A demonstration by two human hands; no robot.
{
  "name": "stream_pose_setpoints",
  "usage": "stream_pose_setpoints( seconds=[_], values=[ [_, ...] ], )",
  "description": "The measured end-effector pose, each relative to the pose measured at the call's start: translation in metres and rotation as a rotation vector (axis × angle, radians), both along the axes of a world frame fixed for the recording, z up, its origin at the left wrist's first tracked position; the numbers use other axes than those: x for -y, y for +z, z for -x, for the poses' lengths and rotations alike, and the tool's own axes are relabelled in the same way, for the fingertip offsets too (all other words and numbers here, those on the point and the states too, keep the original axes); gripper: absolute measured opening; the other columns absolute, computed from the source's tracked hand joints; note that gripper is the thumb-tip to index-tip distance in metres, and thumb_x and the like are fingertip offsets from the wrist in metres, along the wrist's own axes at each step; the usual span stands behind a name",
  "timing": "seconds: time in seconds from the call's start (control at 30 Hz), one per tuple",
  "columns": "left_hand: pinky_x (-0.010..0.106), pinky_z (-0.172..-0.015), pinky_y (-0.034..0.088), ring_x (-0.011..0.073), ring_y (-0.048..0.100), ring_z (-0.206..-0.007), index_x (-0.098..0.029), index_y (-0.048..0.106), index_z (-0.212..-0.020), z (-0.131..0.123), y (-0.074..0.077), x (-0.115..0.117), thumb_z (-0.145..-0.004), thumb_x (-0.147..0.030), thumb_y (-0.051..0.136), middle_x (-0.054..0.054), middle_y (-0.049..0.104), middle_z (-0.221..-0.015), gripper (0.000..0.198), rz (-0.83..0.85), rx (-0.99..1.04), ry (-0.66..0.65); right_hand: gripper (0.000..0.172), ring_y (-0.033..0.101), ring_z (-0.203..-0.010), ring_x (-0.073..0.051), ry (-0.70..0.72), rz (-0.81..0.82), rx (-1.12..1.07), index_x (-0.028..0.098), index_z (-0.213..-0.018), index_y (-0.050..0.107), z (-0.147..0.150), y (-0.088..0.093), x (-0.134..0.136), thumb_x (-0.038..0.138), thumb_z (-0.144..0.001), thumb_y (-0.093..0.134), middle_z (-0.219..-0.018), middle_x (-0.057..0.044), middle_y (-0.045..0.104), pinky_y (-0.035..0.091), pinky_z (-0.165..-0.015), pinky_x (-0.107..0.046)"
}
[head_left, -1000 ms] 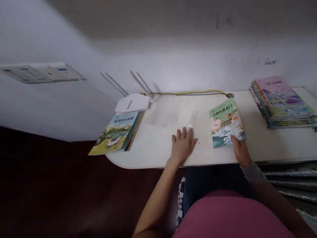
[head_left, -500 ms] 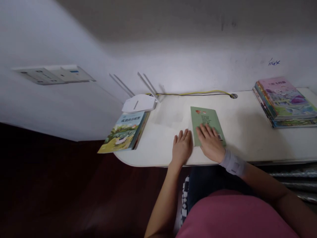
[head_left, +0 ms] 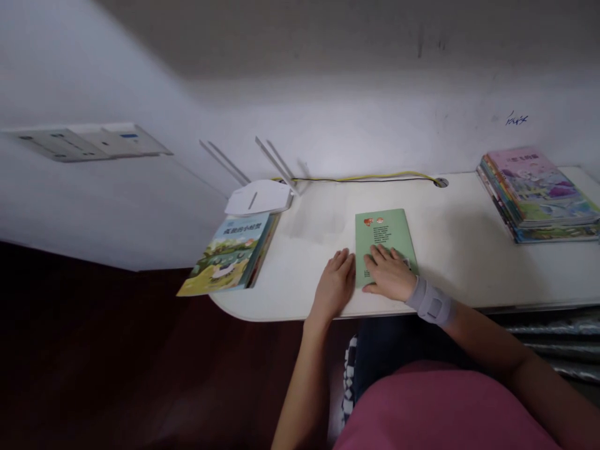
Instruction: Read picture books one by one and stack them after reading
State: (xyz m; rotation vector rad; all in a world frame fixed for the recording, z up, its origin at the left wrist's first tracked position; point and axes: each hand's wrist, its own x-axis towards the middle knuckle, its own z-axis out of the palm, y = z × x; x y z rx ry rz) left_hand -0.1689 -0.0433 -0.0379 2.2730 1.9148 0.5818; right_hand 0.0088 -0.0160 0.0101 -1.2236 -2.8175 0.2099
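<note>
A thin green book (head_left: 383, 234) lies back cover up near the front edge of the white table (head_left: 459, 269). My right hand (head_left: 389, 278) lies flat on the book's lower half with fingers stretched out, a grey wrist band behind it. My left hand (head_left: 334, 286) lies flat on the table just left of the book, its fingers touching the book's left edge.
A stack of picture books (head_left: 229, 253) overhangs the table's left end. Behind it sits a white router (head_left: 257, 195) with antennas. A yellow cable (head_left: 375, 177) runs along the wall. Another stack of books (head_left: 539, 194) lies at the far right.
One second ago my right hand held the book front cover up at the right. It now lies turned over and further left, beside my left hand, and has slid slightly toward me.
</note>
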Motion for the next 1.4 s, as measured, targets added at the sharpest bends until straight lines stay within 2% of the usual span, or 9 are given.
stream_pose_setpoints(
  seconds=[0.17,0.4,0.63,0.93,1.03,1.13,1.2,1.27,1.4],
  values=[
    [0.052,-0.107,0.038,0.0293,0.044,-0.132,-0.012,0.057,-0.125,0.004,-0.010,0.002,-0.095,-0.026,0.035,0.017,0.053,-0.136,0.040,-0.067,0.040,0.005,0.064,0.038,-0.134,-0.034,0.017,-0.018,-0.022,0.007,-0.130,0.050,-0.002,-0.002,-0.006,0.048,-0.082,0.064,-0.142,-0.023,0.045,0.035,-0.106,-0.050],
    [0.052,-0.106,0.040,0.0290,0.046,-0.130,-0.013,0.058,-0.125,0.005,-0.012,0.001,-0.093,-0.023,0.036,0.015,0.054,-0.136,0.039,-0.094,0.042,-0.003,0.053,0.041,-0.131,-0.032,0.056,-0.005,-0.108,0.010,-0.123,0.055,-0.005,-0.005,-0.011,0.046,-0.084,0.063,-0.137,-0.020,0.050,0.035,-0.106,-0.047],
    [0.053,-0.106,0.041,0.0286,0.046,-0.130,-0.017,0.057,-0.126,0.006,-0.014,0.001,-0.093,-0.023,0.038,0.014,0.054,-0.136,0.039,-0.106,0.053,-0.010,0.039,0.048,-0.123,-0.030,0.120,-0.011,-0.085,0.010,-0.110,0.063,-0.009,0.001,-0.014,0.037,-0.082,0.068,-0.125,-0.018,0.057,0.040,-0.099,-0.043],
    [0.052,-0.106,0.040,0.0293,0.045,-0.130,-0.014,0.057,-0.126,0.006,-0.013,0.001,-0.092,-0.019,0.038,0.015,0.053,-0.136,0.040,-0.104,0.038,-0.016,0.019,0.056,-0.108,-0.024,0.135,0.131,-0.189,0.013,-0.093,0.065,-0.013,0.008,-0.021,0.030,-0.084,0.065,-0.105,-0.012,0.064,0.042,-0.091,-0.035],
    [0.052,-0.107,0.040,0.0286,0.046,-0.130,-0.015,0.057,-0.125,0.005,-0.012,0.001,-0.092,-0.021,0.038,0.014,0.055,-0.135,0.039,-0.109,0.052,-0.013,0.009,0.059,-0.095,-0.019,0.082,0.190,-0.321,0.015,-0.091,0.062,-0.016,0.009,-0.021,0.020,-0.088,0.055,-0.099,-0.008,0.066,0.043,-0.083,-0.029],
    [0.051,-0.107,0.040,0.0282,0.046,-0.130,-0.014,0.059,-0.124,0.004,-0.010,0.001,-0.094,-0.025,0.037,0.014,0.055,-0.135,0.039,-0.104,0.074,-0.007,0.016,0.059,-0.080,-0.015,-0.022,0.193,-0.449,0.017,-0.080,0.059,-0.019,0.007,-0.019,0.013,-0.088,0.046,-0.084,-0.004,0.065,0.043,-0.074,-0.027],
    [0.050,-0.107,0.040,0.0282,0.046,-0.130,-0.014,0.059,-0.123,0.004,-0.008,0.002,-0.094,-0.027,0.037,0.014,0.055,-0.135,0.039,-0.098,0.087,-0.002,0.017,0.059,-0.075,-0.015,-0.087,0.179,-0.574,0.018,-0.075,0.057,-0.023,0.007,-0.015,0.014,-0.086,0.045,-0.079,-0.003,0.065,0.044,-0.071,-0.027],
    [0.050,-0.107,0.041,0.0283,0.046,-0.130,-0.014,0.060,-0.122,0.003,-0.008,0.002,-0.094,-0.028,0.037,0.014,0.056,-0.134,0.039,-0.094,0.093,0.007,0.017,0.061,-0.077,-0.015,-0.148,0.160,-0.758,0.019,-0.076,0.058,-0.032,0.007,-0.010,0.019,-0.086,0.045,-0.083,-0.003,0.066,0.047,-0.069,-0.026],
    [0.050,-0.106,0.041,0.0287,0.048,-0.128,-0.014,0.061,-0.119,0.005,-0.008,0.001,-0.093,-0.029,0.037,0.014,0.057,-0.133,0.039,-0.088,0.080,0.018,0.016,0.063,-0.074,-0.015,-0.330,0.128,-1.080,0.019,-0.082,0.060,-0.067,0.007,0.002,0.028,-0.085,0.047,-0.088,-0.004,0.066,0.052,-0.061,-0.025]
  ],
)
